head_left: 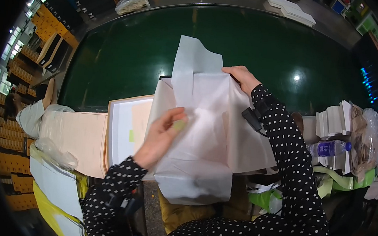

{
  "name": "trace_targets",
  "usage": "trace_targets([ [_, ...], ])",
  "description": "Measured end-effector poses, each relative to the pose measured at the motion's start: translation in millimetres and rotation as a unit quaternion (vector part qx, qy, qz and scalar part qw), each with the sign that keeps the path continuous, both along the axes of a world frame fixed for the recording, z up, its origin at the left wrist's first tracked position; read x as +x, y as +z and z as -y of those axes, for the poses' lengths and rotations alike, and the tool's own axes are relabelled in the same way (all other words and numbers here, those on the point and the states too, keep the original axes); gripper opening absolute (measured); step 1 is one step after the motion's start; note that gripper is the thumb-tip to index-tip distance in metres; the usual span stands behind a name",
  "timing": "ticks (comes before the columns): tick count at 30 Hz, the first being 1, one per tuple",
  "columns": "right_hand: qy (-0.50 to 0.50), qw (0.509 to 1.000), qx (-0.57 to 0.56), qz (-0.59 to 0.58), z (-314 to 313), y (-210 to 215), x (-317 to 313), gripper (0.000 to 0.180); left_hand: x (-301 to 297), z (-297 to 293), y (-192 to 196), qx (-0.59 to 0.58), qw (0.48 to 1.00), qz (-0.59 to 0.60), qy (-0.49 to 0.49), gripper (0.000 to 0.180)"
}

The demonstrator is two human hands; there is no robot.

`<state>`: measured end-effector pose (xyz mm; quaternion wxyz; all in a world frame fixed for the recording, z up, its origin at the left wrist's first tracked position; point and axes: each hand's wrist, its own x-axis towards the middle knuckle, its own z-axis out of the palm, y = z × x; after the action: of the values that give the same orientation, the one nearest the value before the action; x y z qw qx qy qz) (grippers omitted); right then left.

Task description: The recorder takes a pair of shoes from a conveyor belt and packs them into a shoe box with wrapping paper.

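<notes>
In front of me is a box (164, 78) lined with thin white tissue paper (201, 128). One flap of the paper stands up past its far edge, and another hangs over the near edge. My right hand (244, 79) grips the far right corner, thumb on the paper and fingers hidden behind. Above the left part of the lining, my left hand (162, 136) hovers with loosely curled fingers, the thumb apart from them. Something pale yellow-green covers or sits at its thumb tip; blur hides what it is.
Left of the box lies a shallow tray-like lid (112, 131) with a green patch inside, beside stacked beige sheets (77, 139). A green work surface (136, 55) stretches beyond. At right are a water bottle (330, 149), white stacked pieces (332, 120) and plastic wrap (373, 134). Another person (32, 113) is far left.
</notes>
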<state>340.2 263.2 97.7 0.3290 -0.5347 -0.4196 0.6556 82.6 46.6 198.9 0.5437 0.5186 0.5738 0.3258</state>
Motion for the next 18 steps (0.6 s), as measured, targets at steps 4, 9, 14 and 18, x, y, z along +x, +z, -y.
trace_targets([
  [4, -0.006, 1.000, -0.003, 0.020, 3, 6, 13, 0.027, -27, -27, 6, 0.009, 0.997, -0.004, 0.074, 0.045],
  [9, 0.001, 1.000, -0.006, 0.001, 4, 9, -5, 0.026, -55, -99, -32, 0.102, 0.952, -0.261, 0.124, 0.051],
  [14, -0.017, 1.000, 0.008, 0.016, 5, 10, -1, 0.025, -31, -149, -73, 0.079, 0.924, -0.362, 0.097, 0.060],
  [18, -0.021, 0.999, 0.011, 0.023, 7, 9, -2, 0.026, -27, -157, -99, 0.077, 0.929, -0.338, 0.130, 0.052],
])
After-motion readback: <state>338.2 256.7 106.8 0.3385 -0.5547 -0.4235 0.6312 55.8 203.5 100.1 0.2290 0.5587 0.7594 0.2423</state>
